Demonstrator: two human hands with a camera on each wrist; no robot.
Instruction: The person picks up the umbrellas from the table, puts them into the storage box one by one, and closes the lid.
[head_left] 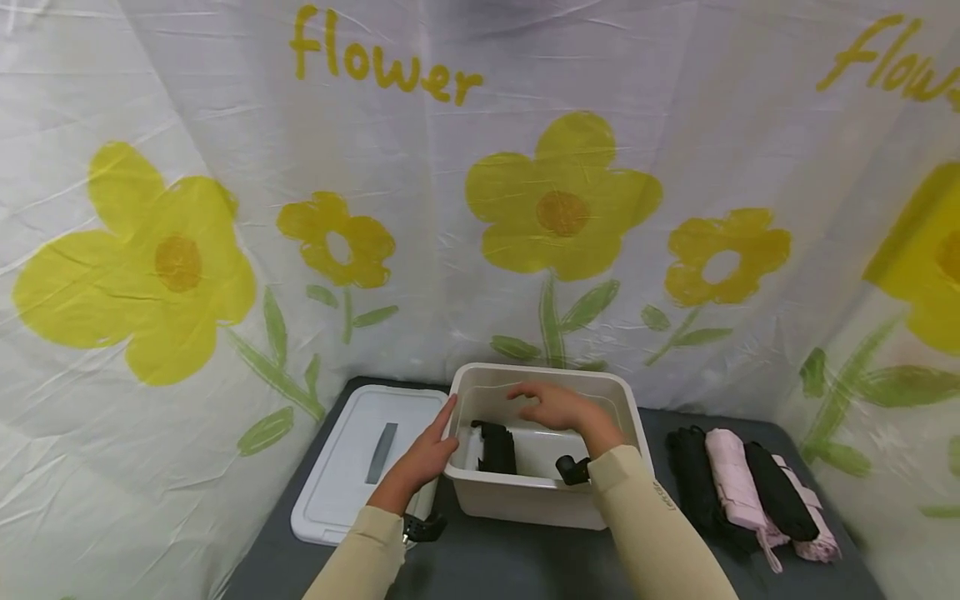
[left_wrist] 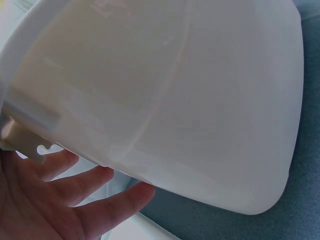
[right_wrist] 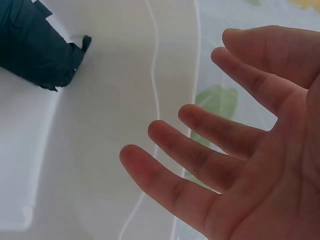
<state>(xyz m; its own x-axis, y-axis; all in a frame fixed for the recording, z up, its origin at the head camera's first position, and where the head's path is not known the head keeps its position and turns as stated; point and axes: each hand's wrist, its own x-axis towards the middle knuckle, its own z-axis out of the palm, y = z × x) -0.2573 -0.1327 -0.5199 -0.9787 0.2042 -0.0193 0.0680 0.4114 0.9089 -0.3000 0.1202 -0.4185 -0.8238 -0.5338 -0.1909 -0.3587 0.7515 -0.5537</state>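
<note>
A cream plastic bin stands uncovered in the middle of the table. Inside it, against the left wall, lies a dark folded umbrella; one end of it shows as a dark roll in the right wrist view. My left hand touches the bin's left side near the rim. Its fairly straight fingers lie along the outer wall in the left wrist view; the thumb is out of sight there. Over the bin's interior hovers my right hand, fingers spread and loosely extended, holding nothing.
To the left, a white lid with a grey handle lies flat on the dark table. Several folded umbrellas, black and pink, lie side by side at the right. A flower-printed curtain hangs behind the table.
</note>
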